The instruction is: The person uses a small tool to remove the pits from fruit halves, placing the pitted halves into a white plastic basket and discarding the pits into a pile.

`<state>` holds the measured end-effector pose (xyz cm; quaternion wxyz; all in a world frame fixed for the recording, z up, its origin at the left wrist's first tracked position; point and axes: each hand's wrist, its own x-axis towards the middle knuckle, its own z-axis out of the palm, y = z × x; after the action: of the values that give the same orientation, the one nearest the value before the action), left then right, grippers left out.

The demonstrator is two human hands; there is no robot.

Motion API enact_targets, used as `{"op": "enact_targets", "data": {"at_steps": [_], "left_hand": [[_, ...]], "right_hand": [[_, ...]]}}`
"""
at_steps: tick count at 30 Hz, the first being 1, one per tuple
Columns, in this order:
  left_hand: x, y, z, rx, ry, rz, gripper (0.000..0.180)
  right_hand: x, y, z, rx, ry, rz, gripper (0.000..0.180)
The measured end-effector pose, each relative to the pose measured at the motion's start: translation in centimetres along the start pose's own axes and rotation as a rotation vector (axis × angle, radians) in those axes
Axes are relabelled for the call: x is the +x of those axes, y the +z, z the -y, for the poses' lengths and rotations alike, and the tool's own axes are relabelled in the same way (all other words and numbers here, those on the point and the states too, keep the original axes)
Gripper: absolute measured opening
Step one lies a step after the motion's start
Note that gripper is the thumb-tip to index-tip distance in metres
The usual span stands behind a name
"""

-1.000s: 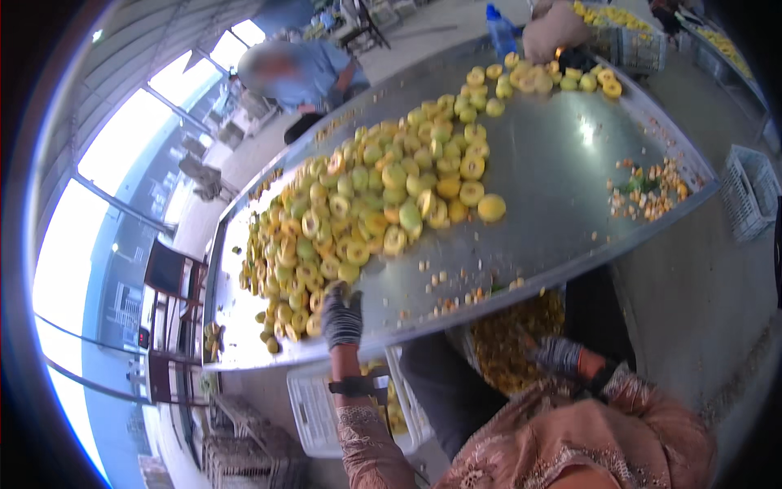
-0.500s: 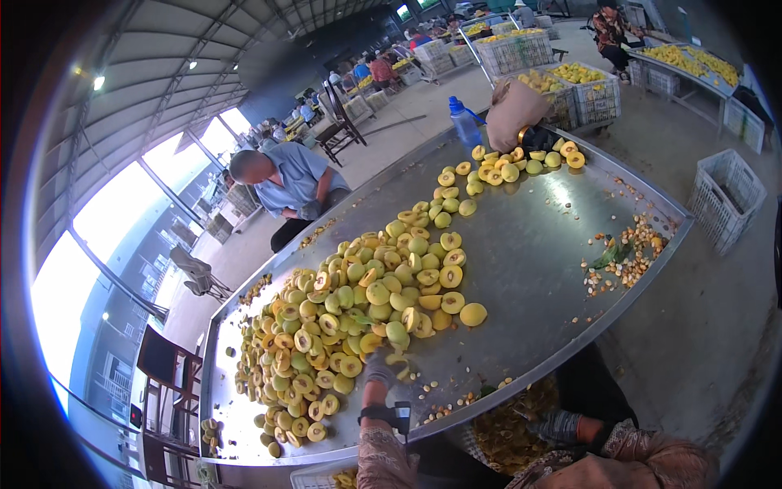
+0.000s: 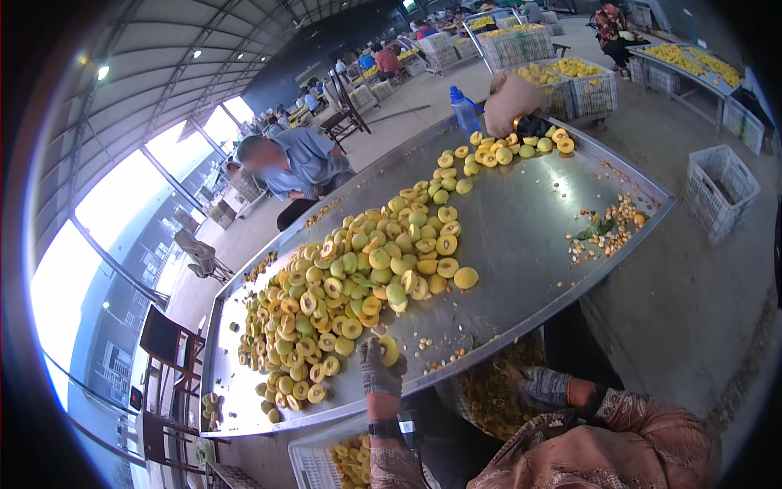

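Note:
My left hand (image 3: 380, 371), in a grey glove, is closed around a yellow peach half (image 3: 388, 350) just above the near edge of the metal table (image 3: 521, 269). In front of it spreads a large heap of halved yellow-green peaches (image 3: 350, 281), several with brown hollows facing up. My right hand (image 3: 544, 386), also gloved, is low by my lap, over a container of brownish-yellow pieces (image 3: 493, 395). Its fingers are too dim and small to tell whether they hold something.
Pale pits and bits (image 3: 611, 228) with a green leaf lie at the table's right. A blue bottle (image 3: 464, 110) stands at the far edge. A white crate (image 3: 346, 452) sits below the table, another crate (image 3: 721, 191) on the floor right. A person (image 3: 297, 167) sits across the table.
My left hand has drawn back from the heap toward me, bringing a peach half. The view has shifted slightly. The person across has raised their head. My right hand remains low by my lap.

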<state>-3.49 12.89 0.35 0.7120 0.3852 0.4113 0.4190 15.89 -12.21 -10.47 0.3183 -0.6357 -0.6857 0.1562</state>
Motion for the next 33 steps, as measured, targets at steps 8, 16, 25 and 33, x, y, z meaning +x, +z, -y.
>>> {"op": "enact_targets", "data": {"at_steps": [8, 16, 25, 33], "left_hand": [[-5.8, 1.2, 3.7, -0.165, 0.27, 0.023, 0.027], [-8.3, 1.5, 6.0, 0.275, 0.758, -0.061, 0.038], [-8.5, -0.9, 9.7, 0.803, 0.956, -0.1, 0.059], [-10.4, 0.4, 9.1, 1.209, 1.161, -0.137, 0.067]], "right_hand": [[4.5, -3.9, 8.6, 0.04, -0.386, -0.149, 0.032], [4.6, -0.5, 8.8, 1.563, 0.618, 0.422, 0.03], [4.2, 1.6, 8.4, 1.155, 0.246, 0.482, 0.033], [3.7, 0.3, 9.3, 1.668, 0.66, 0.56, 0.024]]}}
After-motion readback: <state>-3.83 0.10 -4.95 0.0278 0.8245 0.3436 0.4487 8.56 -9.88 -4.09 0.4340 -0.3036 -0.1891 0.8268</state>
